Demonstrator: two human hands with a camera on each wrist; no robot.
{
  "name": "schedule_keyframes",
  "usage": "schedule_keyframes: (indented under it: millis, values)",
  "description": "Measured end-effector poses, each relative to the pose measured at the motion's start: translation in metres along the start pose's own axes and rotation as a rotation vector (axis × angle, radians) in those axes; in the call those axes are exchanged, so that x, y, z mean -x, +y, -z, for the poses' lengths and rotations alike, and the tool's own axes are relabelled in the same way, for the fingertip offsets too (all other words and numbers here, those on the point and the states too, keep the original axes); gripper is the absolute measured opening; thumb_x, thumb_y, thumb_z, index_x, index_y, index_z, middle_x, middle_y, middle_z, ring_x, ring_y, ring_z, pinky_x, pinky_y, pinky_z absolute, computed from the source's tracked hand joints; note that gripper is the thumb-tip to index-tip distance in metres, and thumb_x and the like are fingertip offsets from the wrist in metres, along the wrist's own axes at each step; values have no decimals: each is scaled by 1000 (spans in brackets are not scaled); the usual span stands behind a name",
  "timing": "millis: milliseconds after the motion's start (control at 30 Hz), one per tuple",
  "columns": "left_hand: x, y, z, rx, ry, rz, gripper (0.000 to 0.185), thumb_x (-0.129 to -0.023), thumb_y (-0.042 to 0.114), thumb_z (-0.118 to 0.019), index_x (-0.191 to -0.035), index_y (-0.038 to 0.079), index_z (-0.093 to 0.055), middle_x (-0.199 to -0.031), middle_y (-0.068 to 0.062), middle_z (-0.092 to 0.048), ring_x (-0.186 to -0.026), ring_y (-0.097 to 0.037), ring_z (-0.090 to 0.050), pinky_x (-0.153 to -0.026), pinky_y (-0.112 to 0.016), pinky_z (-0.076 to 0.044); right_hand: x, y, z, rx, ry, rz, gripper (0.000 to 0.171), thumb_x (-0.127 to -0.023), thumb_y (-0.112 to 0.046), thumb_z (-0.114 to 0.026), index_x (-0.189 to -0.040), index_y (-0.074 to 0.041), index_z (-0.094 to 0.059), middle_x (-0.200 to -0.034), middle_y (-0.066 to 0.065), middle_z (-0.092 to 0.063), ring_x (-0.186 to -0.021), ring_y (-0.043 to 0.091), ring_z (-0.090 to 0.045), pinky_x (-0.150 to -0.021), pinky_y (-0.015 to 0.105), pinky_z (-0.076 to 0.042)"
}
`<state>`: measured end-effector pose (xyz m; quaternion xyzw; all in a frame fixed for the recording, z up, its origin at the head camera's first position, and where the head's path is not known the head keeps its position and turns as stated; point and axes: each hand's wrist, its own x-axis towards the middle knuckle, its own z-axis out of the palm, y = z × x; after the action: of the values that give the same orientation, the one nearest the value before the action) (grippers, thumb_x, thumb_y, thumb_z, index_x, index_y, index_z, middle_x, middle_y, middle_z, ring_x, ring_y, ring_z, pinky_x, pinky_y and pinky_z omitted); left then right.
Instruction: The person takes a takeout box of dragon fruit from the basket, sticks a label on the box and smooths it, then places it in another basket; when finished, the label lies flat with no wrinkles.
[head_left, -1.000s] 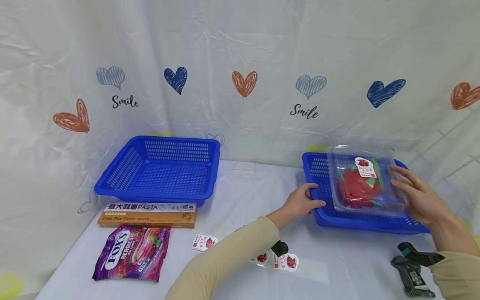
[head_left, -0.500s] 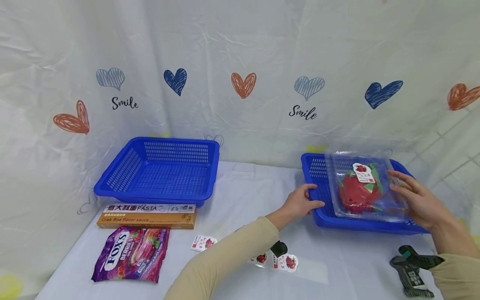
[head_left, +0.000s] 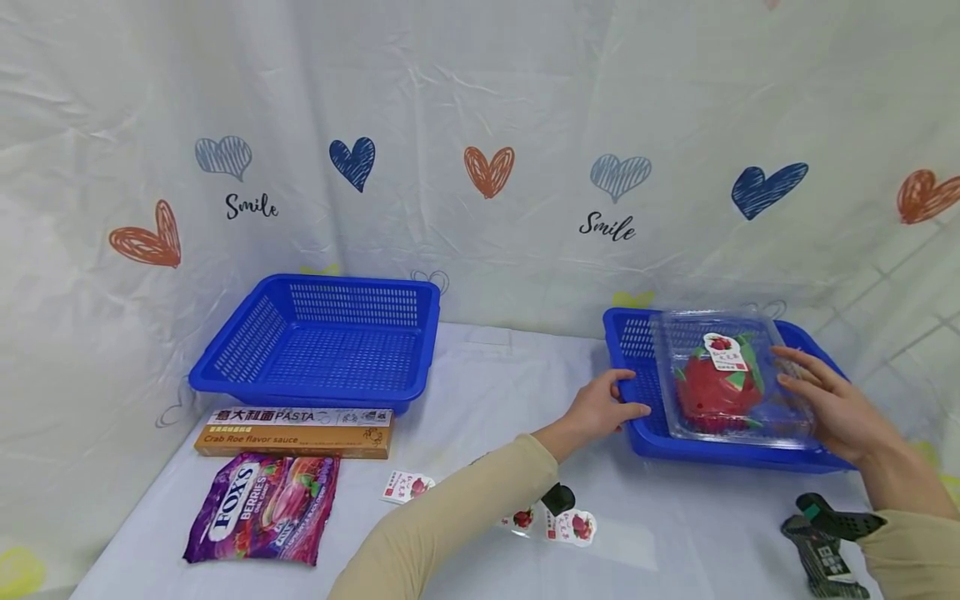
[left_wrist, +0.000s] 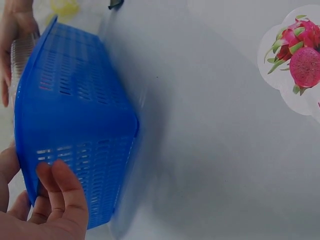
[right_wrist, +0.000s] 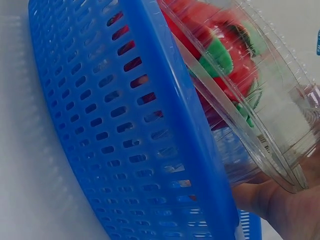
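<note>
Gripping the near-left rim of the blue basket (head_left: 637,437) with my left hand (head_left: 600,408), I hold the clear dragon-fruit box (head_left: 731,379) in my right hand (head_left: 832,408), fingers curled on its side, seemingly tilted inside the basket.

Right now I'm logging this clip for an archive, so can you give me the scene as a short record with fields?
left hand: grips the rim of the right blue basket
right hand: holds the clear clamshell box with a red dragon fruit inside, over that basket
left blue basket: holds nothing
table front: pasta box, candy bag, fruit stickers
</note>
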<state>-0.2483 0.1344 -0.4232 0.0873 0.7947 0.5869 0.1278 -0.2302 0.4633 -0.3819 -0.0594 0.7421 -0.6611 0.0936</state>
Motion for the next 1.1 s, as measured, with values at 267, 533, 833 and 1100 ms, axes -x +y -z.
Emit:
schedule_keyframes:
  millis: [267, 533, 833, 1100]
  values:
    - [1, 1, -2, -10, 6, 1, 52, -85, 22, -79, -132, 24, -58, -82, 3, -47, -56, -12, -52, -54, -24, -49, -5, -1, 2, 84, -17, -49, 50, -107, -21, -39, -153, -34, -25, -126, -16, -33, -94, 0, -60, -71, 39, -58]
    - [0, 1, -3, -18, 10, 3, 52, -84, 23, -79, -132, 24, -58, -82, 3, -47, -56, -12, -52, -53, -24, -49, -9, 1, 3, 241, -29, -107, 53, -108, -29, -35, -155, -39, -15, -135, -2, -26, -94, -4, -56, -75, 39, -56]
    - [0, 0, -1, -18, 4, -6, 53, -85, 24, -78, -133, 24, -57, -82, 4, -47, -54, -12, -52, -53, -24, -48, -14, -2, 4, 444, -59, -198, 58, -106, -38, -38, -157, -34, -9, -150, 37, -4, -107, 15, -55, -83, 40, -54]
    - [1, 1, -1, -31, 14, 7, 52, -85, 23, -78, -132, 24, -58, -81, 4, -48, -54, -12, -51, -53, -24, -47, -18, -14, 10, 523, -158, -230, 58, -106, -31, -42, -155, -17, -13, -147, 42, -9, -114, 39, -59, -86, 47, -54]
